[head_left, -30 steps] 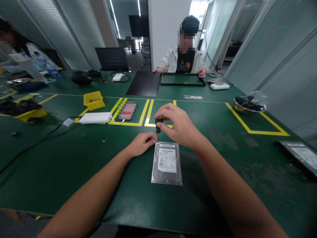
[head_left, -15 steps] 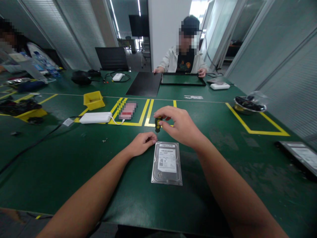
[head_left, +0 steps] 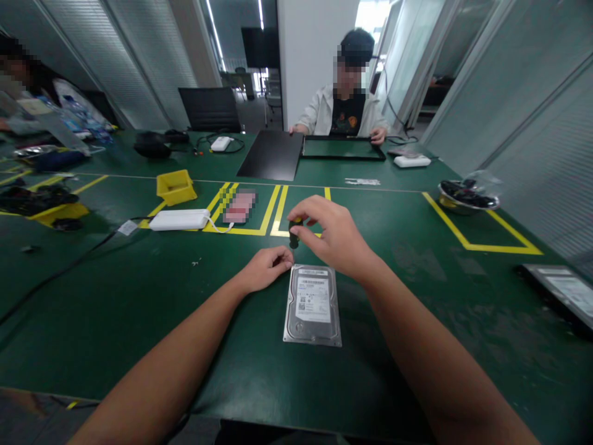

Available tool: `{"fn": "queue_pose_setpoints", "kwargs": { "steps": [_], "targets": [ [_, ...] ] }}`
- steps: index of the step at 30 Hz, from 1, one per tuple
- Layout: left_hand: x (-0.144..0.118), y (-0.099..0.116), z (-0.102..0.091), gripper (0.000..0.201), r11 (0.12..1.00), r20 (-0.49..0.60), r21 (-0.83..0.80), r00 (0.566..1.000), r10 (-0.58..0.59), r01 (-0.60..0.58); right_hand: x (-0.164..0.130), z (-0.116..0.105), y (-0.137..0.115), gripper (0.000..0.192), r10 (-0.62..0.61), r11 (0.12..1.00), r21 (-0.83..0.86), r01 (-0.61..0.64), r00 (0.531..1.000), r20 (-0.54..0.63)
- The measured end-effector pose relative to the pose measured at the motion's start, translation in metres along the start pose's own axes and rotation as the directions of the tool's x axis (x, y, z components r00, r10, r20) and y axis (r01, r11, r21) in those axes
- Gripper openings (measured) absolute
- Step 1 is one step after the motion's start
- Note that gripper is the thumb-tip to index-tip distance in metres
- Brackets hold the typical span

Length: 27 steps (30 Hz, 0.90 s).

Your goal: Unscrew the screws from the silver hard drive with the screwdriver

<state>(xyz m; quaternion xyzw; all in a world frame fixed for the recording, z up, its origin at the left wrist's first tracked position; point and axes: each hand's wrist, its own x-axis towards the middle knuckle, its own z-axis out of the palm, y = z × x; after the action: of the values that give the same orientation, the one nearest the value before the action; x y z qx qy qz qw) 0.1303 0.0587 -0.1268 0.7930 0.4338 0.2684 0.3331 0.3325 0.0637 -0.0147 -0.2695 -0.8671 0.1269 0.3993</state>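
A silver hard drive (head_left: 296,334) lies flat on the green table, its white label facing up. My right hand (head_left: 331,232) is closed around the handle of a short black-and-yellow screwdriver (head_left: 294,238). The screwdriver stands upright over the drive's far left corner, its thin tip pointing down. Beside that same corner my left hand (head_left: 265,268) rests on the table with fingers pinched together, close to the tip. Whatever the pinch holds, if anything, is hidden.
A second hard drive (head_left: 567,290) lies at the right edge. Left of centre are a yellow bin (head_left: 176,188), a white power strip (head_left: 180,220) and a pink phone (head_left: 239,207). A bowl of dark parts (head_left: 467,196) stands right. Opposite, a person holds a black panel (head_left: 271,156) and frame (head_left: 343,157).
My right fingers have shifted slightly on the screwdriver, and its handle looks turned, showing less yellow. My left hand and the hard drive stay in place.
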Motion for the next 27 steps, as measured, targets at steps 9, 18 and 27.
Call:
{"fn": "queue_pose_setpoints", "kwargs": {
  "steps": [9,18,27],
  "targets": [
    [0.0006,-0.0001,-0.0002,0.012,1.0,-0.001,0.018,1.0,-0.009,0.009,-0.0007,0.0009,0.0006,0.017,0.002,1.0,-0.007,-0.002,1.0,0.002],
    [0.0003,-0.0011,0.0002,0.011,1.0,-0.008,0.013,1.0,0.006,-0.006,0.0003,0.0014,-0.0031,0.008,-0.013,1.0,-0.005,0.013,1.0,0.002],
    [-0.0006,-0.0011,0.0016,0.012,1.0,-0.009,0.006,1.0,0.003,-0.003,-0.0016,-0.0043,-0.0065,0.021,-0.014,0.998,-0.062,0.017,0.999,0.045]
  ]
}}
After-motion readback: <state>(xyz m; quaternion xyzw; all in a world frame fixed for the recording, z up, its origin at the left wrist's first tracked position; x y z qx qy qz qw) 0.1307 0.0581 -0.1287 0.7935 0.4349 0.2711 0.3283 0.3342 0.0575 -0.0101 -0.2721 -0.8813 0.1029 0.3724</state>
